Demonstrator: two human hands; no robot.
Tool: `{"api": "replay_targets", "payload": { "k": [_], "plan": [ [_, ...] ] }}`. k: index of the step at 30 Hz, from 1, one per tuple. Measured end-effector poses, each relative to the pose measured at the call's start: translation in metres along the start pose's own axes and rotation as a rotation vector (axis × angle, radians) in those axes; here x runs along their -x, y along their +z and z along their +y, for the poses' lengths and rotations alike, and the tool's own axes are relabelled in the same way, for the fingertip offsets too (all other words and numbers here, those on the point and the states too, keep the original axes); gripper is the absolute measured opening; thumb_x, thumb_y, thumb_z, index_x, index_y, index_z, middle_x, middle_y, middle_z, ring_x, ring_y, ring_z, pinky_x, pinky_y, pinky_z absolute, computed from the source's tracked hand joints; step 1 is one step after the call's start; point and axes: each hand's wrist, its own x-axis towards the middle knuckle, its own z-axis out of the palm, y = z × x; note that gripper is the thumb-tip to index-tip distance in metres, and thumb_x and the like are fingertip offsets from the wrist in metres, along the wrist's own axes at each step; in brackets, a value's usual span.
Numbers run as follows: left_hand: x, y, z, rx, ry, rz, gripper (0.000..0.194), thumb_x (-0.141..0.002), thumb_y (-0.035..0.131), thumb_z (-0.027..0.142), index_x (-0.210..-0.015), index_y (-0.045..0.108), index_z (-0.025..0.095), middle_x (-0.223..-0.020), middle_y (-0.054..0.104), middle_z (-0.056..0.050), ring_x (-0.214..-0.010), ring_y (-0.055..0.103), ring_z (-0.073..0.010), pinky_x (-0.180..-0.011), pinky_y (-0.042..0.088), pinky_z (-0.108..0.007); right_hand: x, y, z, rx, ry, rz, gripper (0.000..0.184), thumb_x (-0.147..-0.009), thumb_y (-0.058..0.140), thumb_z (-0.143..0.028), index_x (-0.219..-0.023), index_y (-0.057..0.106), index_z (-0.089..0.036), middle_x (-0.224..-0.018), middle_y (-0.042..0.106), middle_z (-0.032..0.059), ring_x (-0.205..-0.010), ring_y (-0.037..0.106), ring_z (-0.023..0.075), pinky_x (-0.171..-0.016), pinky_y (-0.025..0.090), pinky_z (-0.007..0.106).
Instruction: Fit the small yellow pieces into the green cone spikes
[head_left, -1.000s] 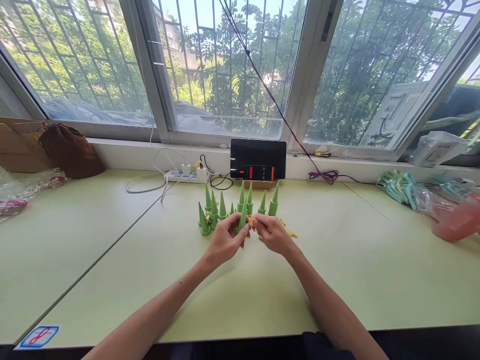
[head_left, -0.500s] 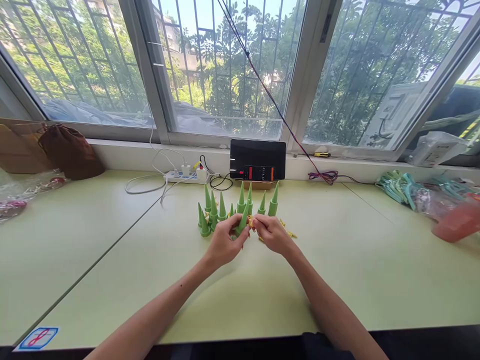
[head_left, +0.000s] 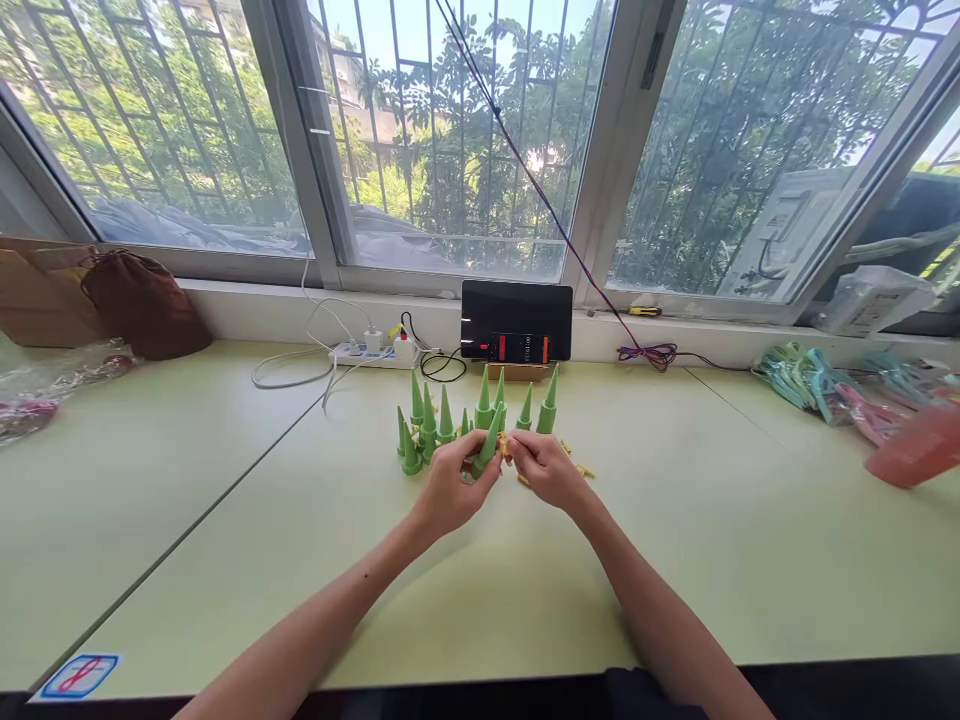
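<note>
My left hand is closed around a green cone-shaped spike, tilted with its tip up and to the right. My right hand pinches a small yellow piece right beside the cone's base. Both hands meet over the pale green table. Just behind them several more green cones stand upright in a cluster. A few small yellow pieces lie on the table to the right of my right hand.
A black device with a lit display stands at the window sill behind the cones. A white power strip with cables lies left of it. A brown pouch is far left. Plastic bags of teal and pink items are right; a blurred reddish shape is at the right edge.
The held cone has tilted a little more to the right and my hands have closed in slightly. The reddish shape at the right edge has shifted.
</note>
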Motion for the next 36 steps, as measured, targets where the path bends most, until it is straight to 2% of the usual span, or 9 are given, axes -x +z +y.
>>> {"api": "replay_targets", "payload": {
  "k": [7, 11, 14, 21, 24, 27, 32, 36],
  "plan": [
    [-0.007, -0.009, -0.001, -0.080, 0.130, 0.039, 0.018, -0.089, 0.057, 0.028, -0.074, 0.055, 0.018, -0.074, 0.053, 0.000, -0.063, 0.049, -0.0089, -0.049, 0.044, -0.016, -0.002, 0.001, 0.003, -0.053, 0.002, 0.046, 0.035, -0.096, 0.044, -0.044, -0.073, 0.049, -0.019, -0.058, 0.037, -0.0046, -0.053, 0.031, 0.0103, -0.050, 0.025, 0.025],
    [-0.011, -0.021, 0.002, -0.160, 0.215, 0.087, 0.011, -0.086, 0.061, 0.027, -0.079, 0.062, 0.018, -0.079, 0.056, -0.001, -0.061, 0.048, -0.0079, -0.049, 0.043, -0.018, -0.002, 0.002, 0.003, -0.025, 0.006, 0.110, 0.035, -0.095, 0.045, -0.047, -0.073, 0.049, -0.019, -0.059, 0.037, -0.0047, -0.053, 0.030, 0.0101, -0.051, 0.025, 0.025],
    [-0.015, -0.033, 0.004, -0.220, 0.242, 0.165, 0.010, -0.085, 0.063, 0.027, -0.080, 0.065, 0.018, -0.078, 0.056, -0.001, -0.058, 0.048, -0.0073, -0.050, 0.044, -0.019, -0.003, 0.002, 0.003, 0.035, 0.011, 0.155, 0.037, -0.095, 0.044, -0.048, -0.071, 0.047, -0.019, -0.058, 0.036, -0.0049, -0.053, 0.030, 0.0103, -0.051, 0.025, 0.025],
    [-0.019, -0.063, 0.017, -0.346, 0.103, 0.377, 0.022, -0.085, 0.062, 0.034, -0.069, 0.061, 0.018, -0.069, 0.056, 0.001, -0.055, 0.047, -0.0080, -0.051, 0.046, -0.021, -0.004, 0.003, 0.005, 0.114, -0.027, 0.209, 0.039, -0.097, 0.042, -0.047, -0.068, 0.042, -0.020, -0.058, 0.034, -0.0049, -0.054, 0.029, 0.0107, -0.052, 0.025, 0.025],
    [-0.011, -0.072, 0.014, -0.438, 0.028, 0.324, 0.026, -0.084, 0.063, 0.036, -0.066, 0.057, 0.018, -0.064, 0.054, 0.002, -0.055, 0.045, -0.0087, -0.049, 0.042, -0.020, -0.005, 0.005, 0.004, 0.120, -0.050, 0.207, 0.039, -0.098, 0.041, -0.046, -0.068, 0.040, -0.020, -0.058, 0.033, -0.0049, -0.054, 0.028, 0.0108, -0.052, 0.024, 0.026],
    [0.004, -0.074, -0.003, -0.477, -0.074, 0.263, 0.027, -0.084, 0.061, 0.037, -0.065, 0.054, 0.018, -0.061, 0.054, 0.002, -0.055, 0.047, -0.0095, -0.050, 0.040, -0.021, -0.005, 0.007, 0.004, 0.129, -0.067, 0.198, 0.040, -0.098, 0.040, -0.045, -0.067, 0.038, -0.020, -0.058, 0.034, -0.0049, -0.054, 0.028, 0.0107, -0.052, 0.024, 0.026],
    [0.022, -0.066, -0.042, -0.557, -0.147, 0.101, 0.032, -0.086, 0.055, 0.039, -0.062, 0.053, 0.018, -0.058, 0.056, 0.002, -0.054, 0.050, -0.0117, -0.055, 0.039, -0.024, -0.006, 0.008, 0.005, 0.145, -0.084, 0.190, 0.041, -0.098, 0.039, -0.045, -0.066, 0.036, -0.020, -0.058, 0.034, -0.0048, -0.054, 0.028, 0.0106, -0.053, 0.023, 0.026],
    [0.023, -0.060, -0.056, -0.543, -0.221, -0.009, 0.036, -0.087, 0.053, 0.044, -0.062, 0.055, 0.018, -0.057, 0.059, 0.000, -0.053, 0.051, -0.0132, -0.053, 0.038, -0.025, -0.006, 0.007, 0.006, 0.170, -0.086, 0.195, 0.043, -0.098, 0.039, -0.046, -0.064, 0.033, -0.020, -0.058, 0.032, -0.0049, -0.054, 0.027, 0.0107, -0.053, 0.023, 0.026]
  ]
}}
